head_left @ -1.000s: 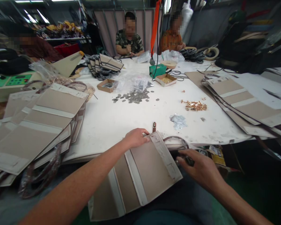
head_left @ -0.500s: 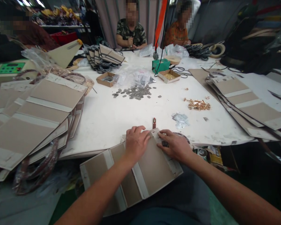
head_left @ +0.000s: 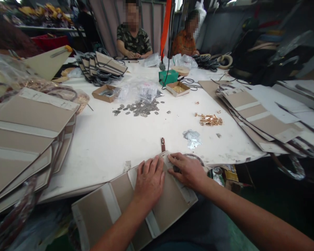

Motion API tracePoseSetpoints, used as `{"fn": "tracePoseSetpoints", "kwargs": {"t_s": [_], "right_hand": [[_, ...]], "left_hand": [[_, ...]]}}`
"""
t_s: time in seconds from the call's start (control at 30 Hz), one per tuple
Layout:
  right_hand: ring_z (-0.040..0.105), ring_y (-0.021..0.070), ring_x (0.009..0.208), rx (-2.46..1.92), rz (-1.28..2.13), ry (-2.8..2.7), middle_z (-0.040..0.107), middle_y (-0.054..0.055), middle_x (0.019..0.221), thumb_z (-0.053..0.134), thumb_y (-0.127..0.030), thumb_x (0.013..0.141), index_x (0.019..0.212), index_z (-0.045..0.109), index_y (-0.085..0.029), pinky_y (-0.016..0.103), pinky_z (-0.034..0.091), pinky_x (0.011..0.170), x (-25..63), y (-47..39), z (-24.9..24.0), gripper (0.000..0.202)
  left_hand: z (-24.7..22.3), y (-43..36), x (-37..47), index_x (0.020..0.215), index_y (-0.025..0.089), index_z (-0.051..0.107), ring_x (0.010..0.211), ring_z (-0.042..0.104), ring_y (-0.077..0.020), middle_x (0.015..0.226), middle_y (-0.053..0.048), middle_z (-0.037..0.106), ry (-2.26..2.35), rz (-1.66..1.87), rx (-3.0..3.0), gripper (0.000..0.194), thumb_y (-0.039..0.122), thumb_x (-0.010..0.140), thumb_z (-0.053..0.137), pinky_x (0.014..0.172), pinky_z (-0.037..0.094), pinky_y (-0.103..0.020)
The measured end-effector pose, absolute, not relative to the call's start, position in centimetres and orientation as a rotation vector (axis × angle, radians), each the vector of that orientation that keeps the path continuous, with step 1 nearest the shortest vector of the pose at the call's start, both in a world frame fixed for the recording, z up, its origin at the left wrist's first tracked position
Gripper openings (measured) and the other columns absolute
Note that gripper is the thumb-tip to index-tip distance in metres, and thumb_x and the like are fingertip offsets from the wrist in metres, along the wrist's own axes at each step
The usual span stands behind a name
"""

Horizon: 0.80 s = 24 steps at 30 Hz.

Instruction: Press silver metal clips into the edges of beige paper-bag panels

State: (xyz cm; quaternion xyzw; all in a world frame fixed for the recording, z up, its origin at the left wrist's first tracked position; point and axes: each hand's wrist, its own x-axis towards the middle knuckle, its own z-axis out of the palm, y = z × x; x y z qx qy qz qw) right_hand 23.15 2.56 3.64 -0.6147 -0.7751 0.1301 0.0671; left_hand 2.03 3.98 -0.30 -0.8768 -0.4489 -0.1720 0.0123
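Observation:
A beige bag panel (head_left: 170,204) with pale cross strips lies tilted over the table's front edge and my lap. My left hand (head_left: 150,177) rests flat on it, its fingers stretched toward the upper edge. At the panel's upper right corner, my right hand (head_left: 189,170) is closed, thumb and forefinger on the pale end strip. Between them shows a small dark thing (head_left: 176,168) that I cannot make out. A brown strap tab (head_left: 162,144) with a metal fitting sticks out past the upper edge. Part of a brown loop handle (head_left: 197,157) shows behind my right hand.
Stacked bag panels lie left (head_left: 28,118) and right (head_left: 251,104). On the white table (head_left: 102,139) are grey metal plates (head_left: 143,108), gold-coloured fittings (head_left: 210,119), silvery plates (head_left: 192,138), cardboard boxes (head_left: 178,89) and a green device (head_left: 168,77). Two people sit across the table.
My left hand has lowered from a raised, bent pose to lie flat on the panel. My right hand keeps its place at the corner. The whole view has shifted, with things appearing further left.

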Motion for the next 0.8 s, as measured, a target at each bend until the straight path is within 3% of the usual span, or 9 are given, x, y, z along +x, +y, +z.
{"fn": "tracePoseSetpoints", "kwargs": {"t_s": [0.37,0.57,0.8], "right_hand": [[0.073,0.0283,0.108,-1.816,0.416,-2.353,0.064,0.008,0.147,0.066,-0.041,0.099,0.151,0.057,-0.026,0.035,0.057,0.09,22.6,2.9,4.6,0.056],[0.074,0.0218,0.102,-1.993,0.348,-1.971,0.076,0.002,0.121,0.065,-0.047,0.099,0.123,0.078,-0.032,0.031,0.054,0.088,27.9,5.1,5.4,0.031],[0.07,0.0259,0.103,-2.364,0.271,-1.707,0.076,0.005,0.121,0.069,-0.043,0.092,0.11,0.084,-0.03,0.032,0.05,0.08,35.5,9.1,3.9,0.027]], "left_hand": [[-0.6,4.6,2.0,0.147,0.021,0.063,0.132,0.058,-0.0343,0.15,-0.011,0.063,-1.32,-0.549,-2.695,0.046,0.025,0.102,0.055,0.112,0.042,-0.056],[-0.8,4.5,1.9,0.148,0.021,0.062,0.13,0.059,-0.0335,0.148,-0.011,0.064,-1.302,-0.639,-2.663,0.048,0.025,0.101,0.053,0.111,0.043,-0.054],[-1.2,4.5,1.7,0.147,0.017,0.062,0.13,0.058,-0.0329,0.15,-0.011,0.063,-1.323,-0.69,-2.666,0.047,0.027,0.103,0.051,0.113,0.04,-0.053]]}}
